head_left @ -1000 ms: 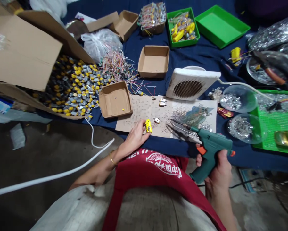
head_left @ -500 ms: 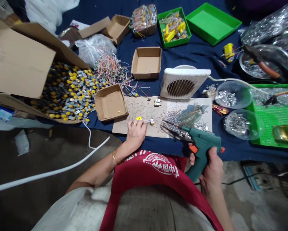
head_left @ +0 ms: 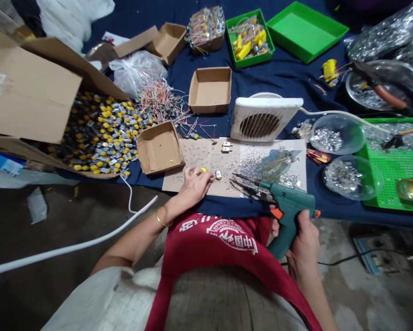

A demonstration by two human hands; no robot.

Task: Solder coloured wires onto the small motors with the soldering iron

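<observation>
My left hand (head_left: 194, 187) rests on a sheet of speckled brown cardboard (head_left: 199, 158), its fingers closed on a small yellow-capped motor (head_left: 203, 170), mostly hidden. Just right of those fingers lies a small metal motor or terminal part (head_left: 218, 174), apart from the hand. Two similar metal parts (head_left: 226, 147) lie farther up the sheet. My right hand (head_left: 304, 241) is shut around the grip of a green soldering gun (head_left: 289, 207). The gun's metal tips point left, above the sheet's right half, which is scattered with silver bits.
A tipped carton (head_left: 30, 94) spills yellow-capped motors (head_left: 103, 133) at the left. Coloured wires (head_left: 161, 103), small cardboard boxes (head_left: 160, 147), a white vent fan (head_left: 261, 119), plastic bowls of silver scraps (head_left: 351, 177) and green trays (head_left: 304, 30) crowd the blue cloth. A white cable (head_left: 75, 246) crosses the floor.
The yellow-capped motor has shifted left and turned within my left hand's fingers, and now shows less. The soldering gun has moved slightly left, and the view has shifted a little.
</observation>
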